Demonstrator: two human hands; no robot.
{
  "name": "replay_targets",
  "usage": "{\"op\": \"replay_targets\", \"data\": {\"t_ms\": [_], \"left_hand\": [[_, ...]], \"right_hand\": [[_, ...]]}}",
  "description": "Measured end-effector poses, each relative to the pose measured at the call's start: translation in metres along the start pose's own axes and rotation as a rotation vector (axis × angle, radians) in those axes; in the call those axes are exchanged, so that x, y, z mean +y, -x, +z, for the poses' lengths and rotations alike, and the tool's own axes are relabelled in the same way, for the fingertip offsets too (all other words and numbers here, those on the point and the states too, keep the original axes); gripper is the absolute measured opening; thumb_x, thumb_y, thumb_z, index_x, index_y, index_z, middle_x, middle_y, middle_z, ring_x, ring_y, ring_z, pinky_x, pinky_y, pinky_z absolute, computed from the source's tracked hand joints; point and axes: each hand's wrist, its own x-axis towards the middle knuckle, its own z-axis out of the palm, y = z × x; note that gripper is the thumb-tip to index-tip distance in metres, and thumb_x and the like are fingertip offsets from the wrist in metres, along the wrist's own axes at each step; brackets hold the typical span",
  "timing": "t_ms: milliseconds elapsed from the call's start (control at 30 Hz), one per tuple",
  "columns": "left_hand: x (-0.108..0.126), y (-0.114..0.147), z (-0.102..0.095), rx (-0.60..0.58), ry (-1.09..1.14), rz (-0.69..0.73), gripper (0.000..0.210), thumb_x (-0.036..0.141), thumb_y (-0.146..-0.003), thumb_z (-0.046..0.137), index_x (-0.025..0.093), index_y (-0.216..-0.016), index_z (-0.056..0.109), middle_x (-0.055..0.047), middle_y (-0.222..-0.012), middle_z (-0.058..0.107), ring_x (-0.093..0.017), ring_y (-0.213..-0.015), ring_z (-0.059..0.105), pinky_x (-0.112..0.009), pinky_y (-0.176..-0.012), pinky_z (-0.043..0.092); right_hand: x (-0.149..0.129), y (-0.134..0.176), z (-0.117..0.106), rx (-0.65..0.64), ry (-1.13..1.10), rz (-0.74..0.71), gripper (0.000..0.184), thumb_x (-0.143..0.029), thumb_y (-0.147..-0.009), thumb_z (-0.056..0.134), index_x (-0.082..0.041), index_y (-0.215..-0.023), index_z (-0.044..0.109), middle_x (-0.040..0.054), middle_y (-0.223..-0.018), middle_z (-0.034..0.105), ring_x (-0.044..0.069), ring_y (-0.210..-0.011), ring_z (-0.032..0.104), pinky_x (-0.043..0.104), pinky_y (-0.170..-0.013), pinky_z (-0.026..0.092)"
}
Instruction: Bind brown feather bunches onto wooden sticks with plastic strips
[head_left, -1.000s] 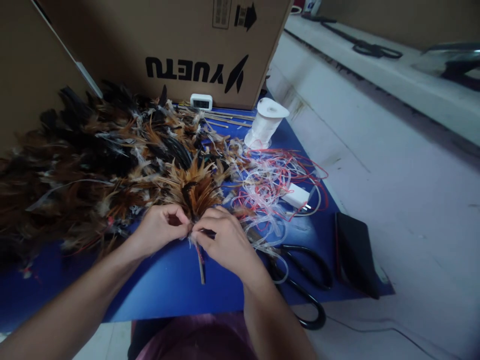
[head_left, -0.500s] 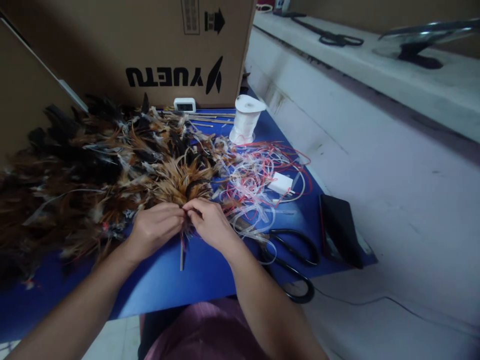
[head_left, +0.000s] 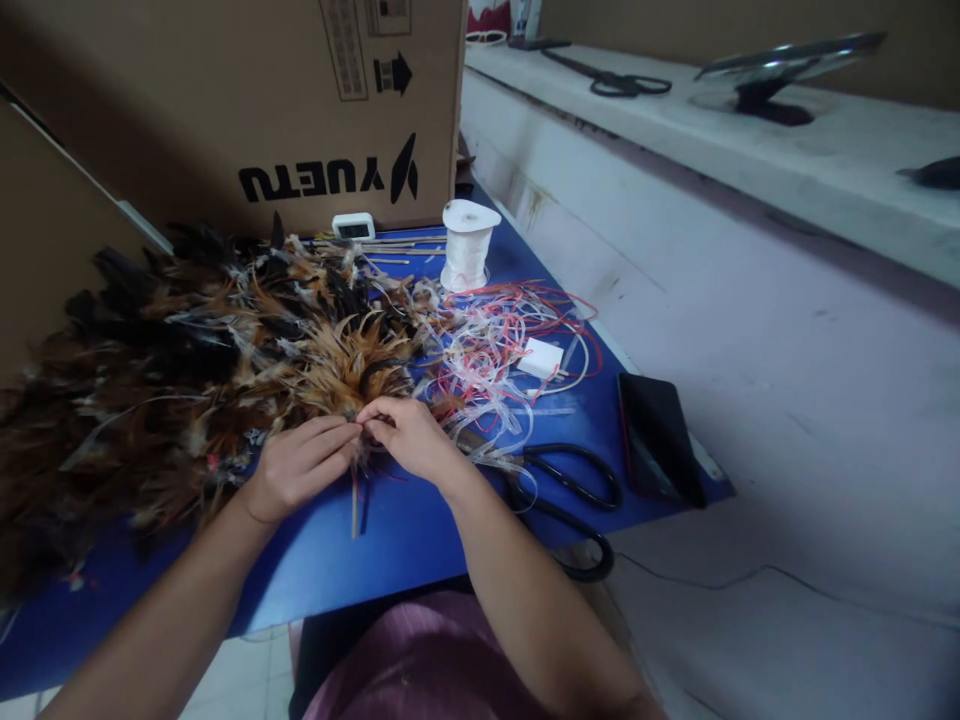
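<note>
A fanned bunch of golden-brown feathers (head_left: 358,358) spreads out just beyond my fingertips. My left hand (head_left: 304,460) is closed in a pinch at the base of this bunch. Touching it fingertip to fingertip, my right hand (head_left: 409,432) also pinches there; whatever fine piece lies between its fingers is hidden. A thin stick (head_left: 355,508) pokes out below the hands toward me, with reddish strands beside it. To the left lies a large heap of brown and black feathers (head_left: 172,350).
Tangled clear and red strips (head_left: 487,350) lie right of the hands, with a white charger plug (head_left: 540,358) among them. Behind stands a spool (head_left: 466,255). Black-handled scissors (head_left: 574,475) and a dark phone (head_left: 660,435) lie near the wall. A cardboard box (head_left: 187,100) closes off the back.
The view has shifted a little, so things on the table appear further left. Both hands stay pinched together at the base of the feather bunch.
</note>
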Motion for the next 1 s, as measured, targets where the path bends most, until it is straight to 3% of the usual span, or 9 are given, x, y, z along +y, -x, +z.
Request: {"op": "replay_targets", "data": {"t_ms": [133,267,433,567,833,1000], "left_hand": [[0.000,-0.004,-0.003,-0.018,-0.066,0.094,0.014,0.008,-0.081,0.060,0.017,-0.090,0.066,-0.010,-0.097,0.073,-0.024,-0.097,0.067,-0.035,-0.078,0.059],[0.000,-0.006,-0.005,-0.025,-0.112,0.153,0.011,0.009,-0.084,0.057,0.013,-0.092,0.064,-0.012,-0.096,0.072,-0.024,-0.098,0.067,-0.036,-0.079,0.059],[-0.003,-0.008,-0.011,-0.095,-0.205,0.263,0.013,0.009,-0.087,0.051,0.012,-0.089,0.064,-0.012,-0.093,0.072,-0.024,-0.101,0.066,-0.033,-0.075,0.060],[-0.010,-0.007,-0.013,-0.105,-0.232,0.334,0.014,0.008,-0.086,0.052,0.013,-0.083,0.065,-0.012,-0.093,0.072,-0.024,-0.104,0.064,-0.030,-0.072,0.058],[-0.015,0.007,-0.010,-0.034,-0.253,0.366,0.009,0.010,-0.082,0.060,0.013,-0.082,0.068,-0.011,-0.095,0.073,-0.028,-0.099,0.065,-0.032,-0.065,0.056],[-0.015,0.013,-0.012,0.020,-0.221,0.312,0.013,0.007,-0.082,0.058,0.012,-0.087,0.069,-0.012,-0.097,0.073,-0.027,-0.103,0.063,-0.032,-0.068,0.057]], "right_hand": [[0.001,0.000,0.001,0.025,0.072,-0.061,0.020,-0.005,-0.077,0.056,-0.016,-0.089,0.068,0.0034,-0.091,0.067,0.012,-0.082,0.062,0.024,-0.080,0.047],[0.002,0.000,0.004,0.028,0.132,-0.028,0.020,-0.006,-0.073,0.061,-0.016,-0.088,0.069,0.0034,-0.089,0.068,0.013,-0.079,0.062,0.025,-0.078,0.048],[0.000,-0.003,0.007,0.015,0.139,0.047,0.019,-0.010,-0.074,0.060,-0.019,-0.087,0.071,0.0018,-0.085,0.071,0.015,-0.077,0.064,0.025,-0.074,0.048],[-0.001,-0.004,0.008,0.013,0.104,0.016,0.022,-0.009,-0.078,0.055,-0.020,-0.090,0.069,-0.0003,-0.084,0.071,0.014,-0.076,0.063,0.024,-0.073,0.046],[0.005,-0.006,0.008,-0.047,0.027,-0.135,0.022,-0.009,-0.084,0.052,-0.021,-0.093,0.067,-0.0019,-0.089,0.068,0.011,-0.082,0.061,0.020,-0.077,0.043],[0.006,-0.008,0.008,-0.065,0.018,-0.216,0.021,-0.009,-0.085,0.052,-0.021,-0.093,0.068,-0.0006,-0.090,0.067,0.012,-0.087,0.061,0.022,-0.080,0.042]]}}
